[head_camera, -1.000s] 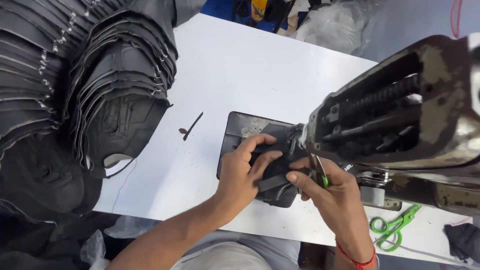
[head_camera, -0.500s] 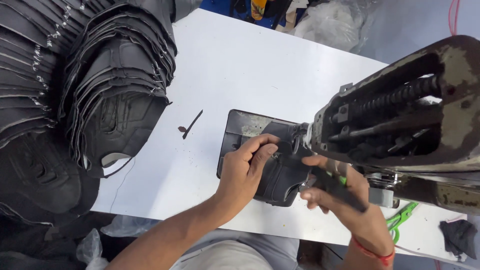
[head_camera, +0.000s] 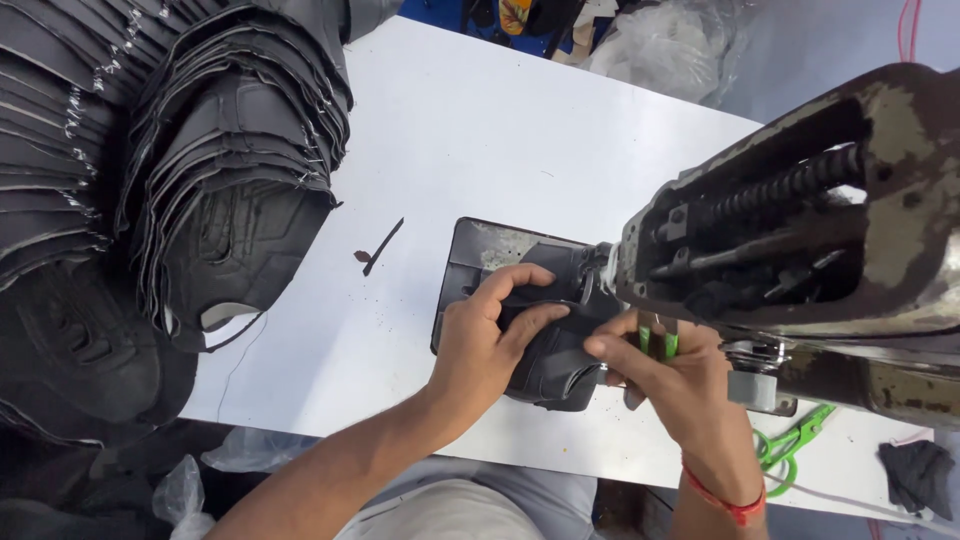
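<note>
Mid-stitch, by the look of it: left hand (head_camera: 490, 340) pressing flat on the black shoe piece (head_camera: 555, 365) over the metal plate (head_camera: 470, 250), right hand (head_camera: 670, 385) pinching the piece's near edge, green snips (head_camera: 655, 343) tucked in the same fingers. Piece sitting right under the sewing machine (head_camera: 800, 240). Next move likely needing a steady feed toward the needle, fingertips kept clear. Tight beneath the machine; open white counter (head_camera: 480, 130) to the left, up to the stacked black pieces (head_camera: 210, 200). Green scissors (head_camera: 790, 440) near the front edge.
</note>
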